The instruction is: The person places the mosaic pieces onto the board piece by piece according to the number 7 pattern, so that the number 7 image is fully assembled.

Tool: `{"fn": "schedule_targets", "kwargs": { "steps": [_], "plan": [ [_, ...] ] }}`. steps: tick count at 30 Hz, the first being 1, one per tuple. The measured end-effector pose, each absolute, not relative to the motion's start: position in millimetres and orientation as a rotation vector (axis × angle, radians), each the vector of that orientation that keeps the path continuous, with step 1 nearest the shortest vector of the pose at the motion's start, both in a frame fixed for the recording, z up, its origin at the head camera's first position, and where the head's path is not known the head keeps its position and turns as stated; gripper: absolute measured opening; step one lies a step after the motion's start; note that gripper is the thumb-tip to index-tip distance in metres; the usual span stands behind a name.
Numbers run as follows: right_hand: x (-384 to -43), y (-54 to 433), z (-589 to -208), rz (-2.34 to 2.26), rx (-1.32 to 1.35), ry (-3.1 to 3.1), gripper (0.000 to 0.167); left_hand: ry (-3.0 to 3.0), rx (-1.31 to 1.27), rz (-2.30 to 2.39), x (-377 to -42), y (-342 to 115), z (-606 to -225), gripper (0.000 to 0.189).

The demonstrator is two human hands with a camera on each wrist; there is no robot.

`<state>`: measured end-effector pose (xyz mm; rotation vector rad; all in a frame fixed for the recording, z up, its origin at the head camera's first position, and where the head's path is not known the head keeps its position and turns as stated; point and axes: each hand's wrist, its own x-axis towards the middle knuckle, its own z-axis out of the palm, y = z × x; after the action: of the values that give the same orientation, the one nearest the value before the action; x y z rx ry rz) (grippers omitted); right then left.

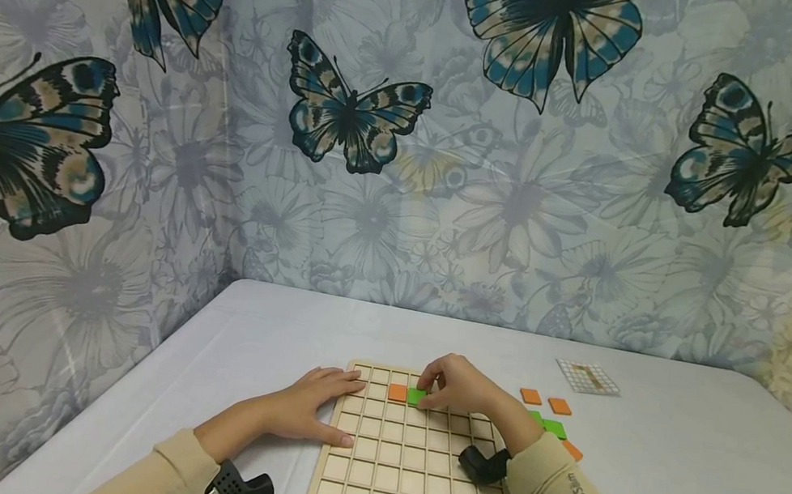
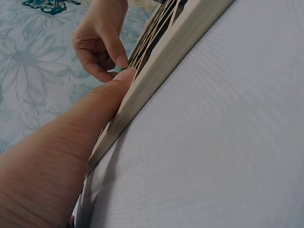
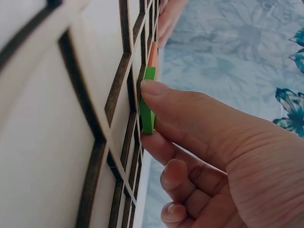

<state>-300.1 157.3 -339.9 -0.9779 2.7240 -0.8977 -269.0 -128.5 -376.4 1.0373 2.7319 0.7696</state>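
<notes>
A wooden grid board (image 1: 387, 478) lies on the table. One orange square tile (image 1: 397, 393) sits in a cell of its second row from the far side. Right beside it, my right hand (image 1: 462, 387) pinches a green square tile (image 1: 415, 397) between thumb and fingers. The right wrist view shows that green tile (image 3: 149, 102) held at the grid's surface, slightly tilted, with the orange tile just beyond. My left hand (image 1: 310, 404) rests on the board's left edge with its fingers spread and fairly straight; in the left wrist view its thumb (image 2: 107, 97) lies along the wooden rim.
Right of the board lie loose orange tiles (image 1: 559, 406) and green tiles (image 1: 554, 429), some partly hidden by my right forearm. A small gridded card (image 1: 588, 377) lies farther back. Dark wrist devices (image 1: 243, 490) show at both sleeves. A butterfly-print curtain (image 1: 398, 231) stands behind the white table (image 1: 270, 322).
</notes>
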Motion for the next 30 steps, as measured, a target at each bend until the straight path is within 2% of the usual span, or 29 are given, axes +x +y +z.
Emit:
{"fn": "schedule_targets", "kwargs": {
  "steps": [20, 30],
  "plan": [
    [-300.6, 157.1, -340.8, -0.879, -1.017, 2.732, 0.016, 2.744, 1.040, 0.760, -268.8, -128.9, -376.1, 0.081],
    [-299.8, 160.9, -333.1, -0.861, -0.965, 2.775, 0.023, 2.736, 1.038, 0.765, -269.4, -128.5, -376.5, 0.082]
  ]
}}
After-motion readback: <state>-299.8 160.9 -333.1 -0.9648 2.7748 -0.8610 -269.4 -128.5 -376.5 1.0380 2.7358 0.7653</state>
